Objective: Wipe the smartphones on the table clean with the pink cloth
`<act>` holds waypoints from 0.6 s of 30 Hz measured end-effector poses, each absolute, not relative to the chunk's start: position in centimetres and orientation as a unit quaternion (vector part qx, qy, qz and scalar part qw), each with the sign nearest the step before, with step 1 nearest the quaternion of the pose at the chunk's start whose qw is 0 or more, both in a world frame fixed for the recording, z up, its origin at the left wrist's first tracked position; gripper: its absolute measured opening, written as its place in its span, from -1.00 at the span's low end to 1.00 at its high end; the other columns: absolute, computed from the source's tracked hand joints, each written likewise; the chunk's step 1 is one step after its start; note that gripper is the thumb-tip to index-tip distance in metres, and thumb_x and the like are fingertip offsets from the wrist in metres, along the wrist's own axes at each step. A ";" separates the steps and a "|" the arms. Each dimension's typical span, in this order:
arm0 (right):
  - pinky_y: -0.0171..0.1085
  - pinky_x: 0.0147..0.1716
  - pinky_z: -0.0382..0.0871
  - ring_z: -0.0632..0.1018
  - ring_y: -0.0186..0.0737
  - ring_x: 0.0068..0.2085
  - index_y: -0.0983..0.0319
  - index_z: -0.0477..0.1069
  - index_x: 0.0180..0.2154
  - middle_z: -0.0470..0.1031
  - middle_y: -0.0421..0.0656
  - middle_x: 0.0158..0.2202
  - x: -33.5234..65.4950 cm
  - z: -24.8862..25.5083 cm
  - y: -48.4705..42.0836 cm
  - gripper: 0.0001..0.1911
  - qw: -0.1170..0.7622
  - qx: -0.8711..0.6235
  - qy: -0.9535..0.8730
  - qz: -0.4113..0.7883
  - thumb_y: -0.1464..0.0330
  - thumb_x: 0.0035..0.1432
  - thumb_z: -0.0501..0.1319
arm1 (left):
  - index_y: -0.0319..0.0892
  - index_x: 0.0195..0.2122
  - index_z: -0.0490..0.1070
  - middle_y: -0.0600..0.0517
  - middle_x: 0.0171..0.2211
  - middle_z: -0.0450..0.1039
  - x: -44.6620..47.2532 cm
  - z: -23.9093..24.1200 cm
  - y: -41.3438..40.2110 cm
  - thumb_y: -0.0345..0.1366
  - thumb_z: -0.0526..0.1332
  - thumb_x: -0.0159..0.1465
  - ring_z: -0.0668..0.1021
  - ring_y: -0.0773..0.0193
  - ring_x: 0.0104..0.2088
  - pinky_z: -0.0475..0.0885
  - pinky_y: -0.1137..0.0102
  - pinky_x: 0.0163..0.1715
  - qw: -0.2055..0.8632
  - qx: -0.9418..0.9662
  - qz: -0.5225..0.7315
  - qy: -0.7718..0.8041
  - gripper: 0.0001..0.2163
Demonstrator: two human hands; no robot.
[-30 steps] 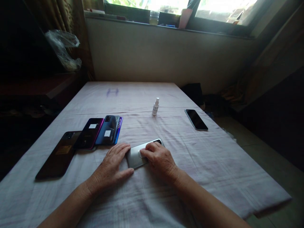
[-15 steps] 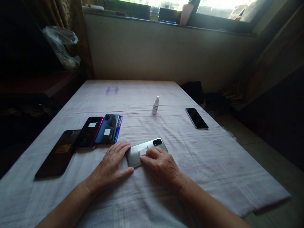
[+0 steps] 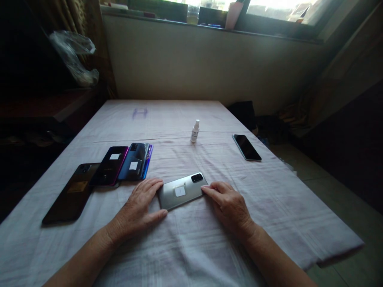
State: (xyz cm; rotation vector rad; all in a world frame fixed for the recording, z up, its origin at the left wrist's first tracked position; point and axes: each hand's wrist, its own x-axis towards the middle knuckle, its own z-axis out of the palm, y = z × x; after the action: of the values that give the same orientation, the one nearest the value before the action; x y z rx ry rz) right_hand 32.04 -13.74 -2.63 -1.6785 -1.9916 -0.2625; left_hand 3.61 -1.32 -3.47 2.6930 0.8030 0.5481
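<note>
A silver smartphone [image 3: 169, 194] lies back up on the cloth, its camera block towards the right end and a small white sticker [image 3: 180, 191] on its back. My left hand [image 3: 140, 207] grips its left end, with the fingers at the far corner and the thumb at the near one. At the right end, my right hand [image 3: 229, 201] has its fingers bent together on the phone's edge; the fingertips under that hand are hidden.
On the left, a dark smartphone [image 3: 68, 199], a purple-edged smartphone [image 3: 109, 169] and a blue smartphone [image 3: 134, 159] overlap other phones. A white spray bottle [image 3: 194, 132] stands beyond my hands. Another phone [image 3: 247, 147] lies screen up near the right edge of the table [image 3: 269, 223].
My right hand has moved right, from the sticker to the phone's right end, uncovering the sticker. My left hand stays at the left end. The view has shifted slightly.
</note>
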 end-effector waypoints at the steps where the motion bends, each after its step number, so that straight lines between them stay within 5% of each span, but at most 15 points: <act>1: -0.25 -0.23 0.44 0.50 -0.16 -0.23 0.21 0.54 -0.08 0.51 -0.09 -0.25 32.3 -2.8 -13.9 -0.65 0.255 -0.630 -0.726 -0.102 0.57 0.23 0.08 | -0.18 0.23 0.25 -0.17 0.20 0.36 3.6 -3.5 -1.3 -0.13 0.32 0.18 0.39 -0.07 0.22 0.28 0.02 0.23 0.136 0.932 0.189 0.278 -0.39; 11: -0.25 -0.21 0.45 0.51 -0.16 -0.20 0.25 0.53 -0.04 0.51 -0.06 -0.24 31.7 -3.4 -14.6 -0.62 0.274 -0.634 -0.716 -0.104 0.58 0.20 0.08 | -0.25 0.16 0.32 -0.20 0.12 0.44 4.0 -3.0 -1.5 -0.01 0.27 0.22 0.46 -0.07 0.13 0.31 0.02 0.18 0.030 0.947 0.195 0.254 -0.43; 18: -0.23 -0.23 0.47 0.52 -0.15 -0.22 0.28 0.54 -0.03 0.51 -0.05 -0.25 32.0 -3.1 -14.1 -0.61 0.325 -0.642 -0.679 -0.146 0.58 0.22 0.05 | -0.28 0.03 0.45 -0.19 -0.01 0.55 5.5 -2.1 -2.6 0.13 0.07 0.34 0.55 -0.03 0.00 0.25 0.02 0.15 -0.038 0.945 0.210 0.248 -0.45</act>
State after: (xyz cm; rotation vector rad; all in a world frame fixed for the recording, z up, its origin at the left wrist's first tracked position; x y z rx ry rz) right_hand 32.01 -14.11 -3.07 -1.6843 -1.7790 -0.3833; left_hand 5.48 -2.59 -2.15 3.0427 0.7994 0.6746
